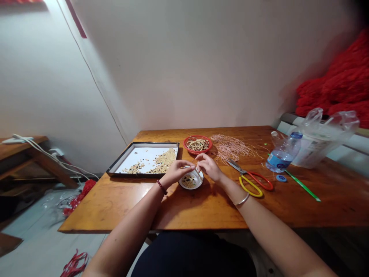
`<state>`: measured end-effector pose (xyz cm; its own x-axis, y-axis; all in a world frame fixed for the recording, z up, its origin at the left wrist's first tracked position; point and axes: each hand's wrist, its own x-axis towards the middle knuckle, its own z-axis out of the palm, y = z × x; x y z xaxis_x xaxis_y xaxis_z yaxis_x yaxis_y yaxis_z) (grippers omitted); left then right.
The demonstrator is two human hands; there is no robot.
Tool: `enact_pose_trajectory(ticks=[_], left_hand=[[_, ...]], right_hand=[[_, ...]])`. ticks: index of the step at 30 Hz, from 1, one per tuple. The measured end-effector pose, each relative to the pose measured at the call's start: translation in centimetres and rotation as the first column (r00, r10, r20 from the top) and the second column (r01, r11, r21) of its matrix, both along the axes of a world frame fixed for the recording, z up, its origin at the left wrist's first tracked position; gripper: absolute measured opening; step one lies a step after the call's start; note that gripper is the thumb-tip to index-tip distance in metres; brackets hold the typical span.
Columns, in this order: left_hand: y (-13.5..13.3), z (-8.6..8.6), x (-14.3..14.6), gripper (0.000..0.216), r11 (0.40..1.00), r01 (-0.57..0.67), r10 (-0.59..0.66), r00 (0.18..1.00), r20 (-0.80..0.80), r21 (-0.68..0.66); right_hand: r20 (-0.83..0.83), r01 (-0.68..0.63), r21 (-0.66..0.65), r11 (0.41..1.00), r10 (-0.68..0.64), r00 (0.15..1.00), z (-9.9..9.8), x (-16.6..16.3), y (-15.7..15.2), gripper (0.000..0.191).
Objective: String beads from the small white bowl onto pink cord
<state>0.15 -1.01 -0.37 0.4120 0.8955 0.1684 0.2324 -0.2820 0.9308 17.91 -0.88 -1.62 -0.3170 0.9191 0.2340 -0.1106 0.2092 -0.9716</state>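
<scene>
My left hand point(178, 171) and my right hand point(210, 166) meet just above a small white bowl point(198, 181) holding tan and dark beads. Both hands have their fingers pinched together. A thin thread seems to run between the fingertips, but it is too fine to make out. A red bead bracelet sits on my left wrist and a silver bangle on my right. Behind my left hand lies a black-rimmed white tray point(127, 157) scattered with tan beads. A red basket point(198, 144) with strung beads stands just beyond my hands.
A pile of pink cords point(230, 148) lies on the wooden table point(121, 200). Scissors point(250, 181) with red and yellow handles, a tipped water bottle point(282, 156), a blue cap point(281, 178), a green stick point(302, 186) and a plastic bag point(323, 140) lie to the right.
</scene>
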Motion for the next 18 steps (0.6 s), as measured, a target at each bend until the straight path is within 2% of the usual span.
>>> enact_pose_trajectory(ticks=[3,6,9,11,13,15,18], left_hand=[[0.1,-0.1,0.0,0.039,0.999,-0.050,0.050,0.999,-0.002,0.012],[0.1,-0.1,0.0,0.036,0.999,-0.038,0.038,0.999,0.010,0.008],[0.2,-0.2,-0.1,0.033,0.998,-0.026,0.031,0.996,0.083,-0.059],[0.3,-0.1,-0.1,0.029,0.996,-0.040,0.052,0.987,0.152,-0.080],[0.4,-0.1,-0.2,0.028,0.996,-0.063,0.073,0.979,0.191,-0.058],[0.4,-0.1,-0.1,0.027,0.997,-0.080,0.083,0.977,0.196,-0.024],[0.3,-0.2,0.2,0.025,0.996,-0.090,0.085,0.982,0.167,0.021]], right_hand=[[0.114,0.029,0.083,0.996,-0.038,0.993,-0.5,0.3,0.3,0.019],[0.235,0.029,0.187,0.982,-0.074,0.969,-1.0,0.4,0.7,0.027],[0.256,0.045,0.197,0.979,-0.096,0.962,-1.2,0.4,1.0,0.027],[0.214,0.119,0.155,0.981,-0.151,0.965,-1.1,0.3,1.2,0.026],[0.149,0.185,0.040,0.982,-0.189,0.971,-1.0,0.3,1.3,0.026],[0.087,0.199,-0.087,0.976,-0.192,0.978,-1.0,0.4,1.2,0.026],[0.020,0.162,-0.208,0.965,-0.162,0.987,-1.0,0.4,0.7,0.027]])
